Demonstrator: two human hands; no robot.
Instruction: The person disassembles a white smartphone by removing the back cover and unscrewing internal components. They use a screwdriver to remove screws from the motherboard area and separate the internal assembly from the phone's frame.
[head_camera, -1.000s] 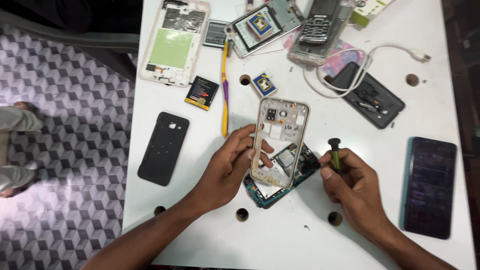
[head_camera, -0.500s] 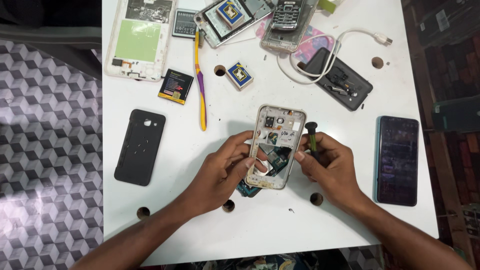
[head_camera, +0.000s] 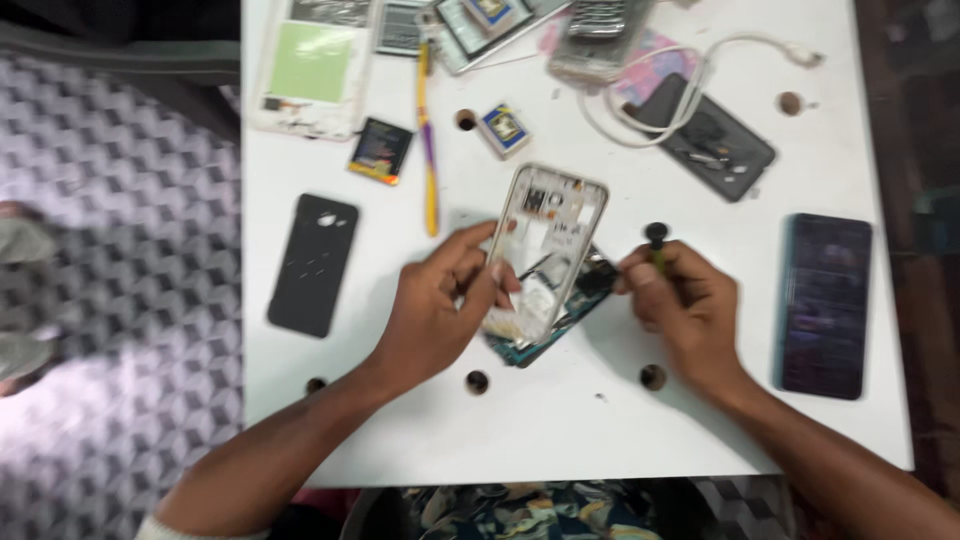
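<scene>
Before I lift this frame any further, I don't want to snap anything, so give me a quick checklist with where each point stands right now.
1. Left hand grips the phone frame by its edge: ok.
2. Right hand holds the small screwdriver steady: ok.
3. Frame tilted up clear of the phone body underneath: ok at the top; lower end cannot tell.
4. No cable linking frame and body: cannot tell, too blurred.
5. Bare table near the hands for setting the frame down: ok.
</scene>
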